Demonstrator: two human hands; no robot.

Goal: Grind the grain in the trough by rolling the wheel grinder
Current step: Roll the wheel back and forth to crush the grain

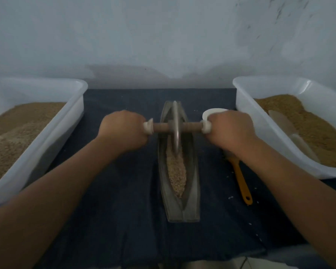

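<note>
A long boat-shaped metal trough [192, 199] lies lengthwise on the dark cloth in the middle. Pale crushed grain [176, 174] fills its groove from the middle toward me. The wheel grinder [175, 126], a thin metal disc on a wooden axle, stands upright in the far half of the trough, its rim in the grain. My left hand [122, 131] grips the axle's left end. My right hand [231, 130] grips the right end. Both fists hide the handle ends.
A white tub [52, 133] of brown grain stands at the left, another white tub [260, 133] with grain and a pale scoop [281, 121] at the right. A small white bowl [211, 112] sits behind my right hand. An orange-handled brush [241, 181] lies right of the trough.
</note>
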